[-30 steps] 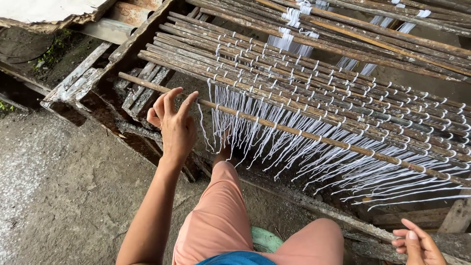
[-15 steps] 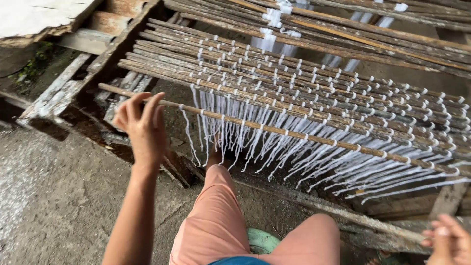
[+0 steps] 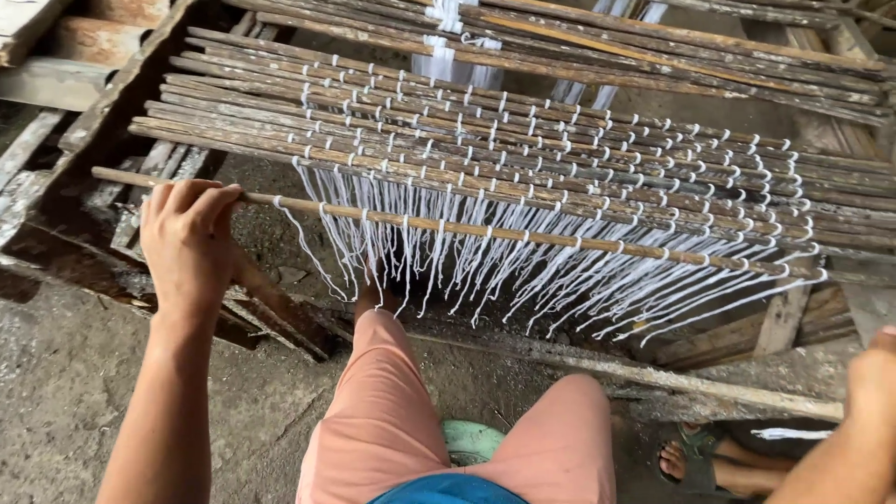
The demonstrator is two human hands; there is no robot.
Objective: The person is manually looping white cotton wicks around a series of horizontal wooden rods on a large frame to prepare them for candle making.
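My left hand [image 3: 189,241] curls its fingers over the left end of a thin wooden stick [image 3: 485,231]. This stick is the nearest one on a rack of many similar sticks [image 3: 523,140]. Several white strings [image 3: 523,285] are looped along the stick and hang down from it. The sticks behind carry white loops too. My right hand [image 3: 875,373] shows only partly at the right edge, below the stick's far end, and its fingers are out of sight. My knees in pink shorts [image 3: 383,411] are under the rack.
The sticks rest on a weathered wooden frame [image 3: 672,378] with rough planks [image 3: 56,56] at the left. A green sandal [image 3: 469,439] lies between my legs. A foot in a sandal [image 3: 679,457] is at the lower right. The ground is bare concrete [image 3: 56,392].
My left hand was open with spread fingers just in front of the stick. It has since moved onto the stick's left end and closed over it. My right hand has drifted toward the right edge.
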